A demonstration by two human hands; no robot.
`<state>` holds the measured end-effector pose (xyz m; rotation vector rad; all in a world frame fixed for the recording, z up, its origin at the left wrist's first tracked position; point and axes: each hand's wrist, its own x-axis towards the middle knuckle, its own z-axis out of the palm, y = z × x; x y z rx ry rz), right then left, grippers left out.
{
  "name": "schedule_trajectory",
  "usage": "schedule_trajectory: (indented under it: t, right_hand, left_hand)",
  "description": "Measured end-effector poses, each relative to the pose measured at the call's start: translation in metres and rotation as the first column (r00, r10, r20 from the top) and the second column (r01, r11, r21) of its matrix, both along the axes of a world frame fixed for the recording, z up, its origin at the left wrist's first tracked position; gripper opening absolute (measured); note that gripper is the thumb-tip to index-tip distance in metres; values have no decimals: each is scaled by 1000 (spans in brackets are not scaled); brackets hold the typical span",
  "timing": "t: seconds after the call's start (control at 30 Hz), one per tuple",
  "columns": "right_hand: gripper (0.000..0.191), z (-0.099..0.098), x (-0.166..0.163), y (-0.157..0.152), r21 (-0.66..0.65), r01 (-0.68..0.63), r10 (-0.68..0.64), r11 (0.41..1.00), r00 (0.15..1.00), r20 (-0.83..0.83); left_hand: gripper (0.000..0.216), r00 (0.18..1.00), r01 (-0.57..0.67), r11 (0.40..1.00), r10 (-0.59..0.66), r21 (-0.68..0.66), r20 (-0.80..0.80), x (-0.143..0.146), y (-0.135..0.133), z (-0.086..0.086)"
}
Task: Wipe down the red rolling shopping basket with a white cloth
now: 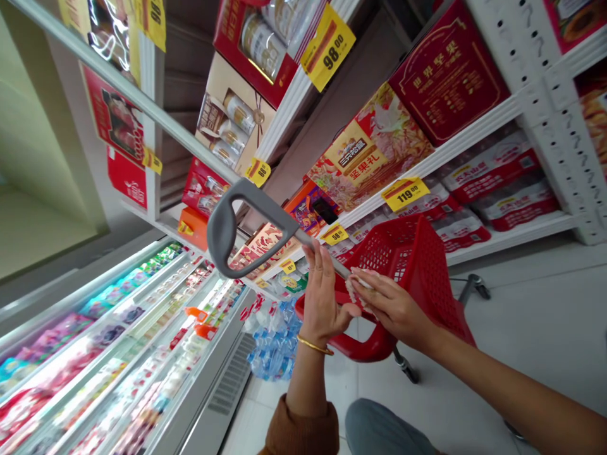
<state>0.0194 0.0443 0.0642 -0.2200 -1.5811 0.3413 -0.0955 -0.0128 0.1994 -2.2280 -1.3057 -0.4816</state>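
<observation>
A grey pole runs slantwise from the upper left, with a grey looped grip partway along it. My left hand, with a gold bangle on its wrist, lies against the pole below the grip; its fingers are stretched out, thumb apart. Just beyond it, my right hand is closed round the lower part of the pole, pressing what looks like a crumpled white tissue to it. The pole's lower end is hidden behind this hand. Behind both hands stands a red shopping basket cart on wheels.
Shelves with boxed gifts and yellow price tags rise ahead and right. A chilled display case lines the left side. Packs of bottled water stand on the tiled floor between them. My knee shows at the bottom.
</observation>
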Motion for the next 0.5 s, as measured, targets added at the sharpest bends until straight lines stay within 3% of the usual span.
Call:
schedule_trajectory:
  t: [0.3,0.5]
  right_hand:
    - [45,-47,19,-4,-90,-40,49,995,994,100]
    - [47,-49,32,-22,-158,52,-37,986,994,100]
  left_hand:
    - [97,999,41,999,-41,-11,0,1,3,1]
    - [93,1000,16,998,-16,-59,0,2,-4,-13]
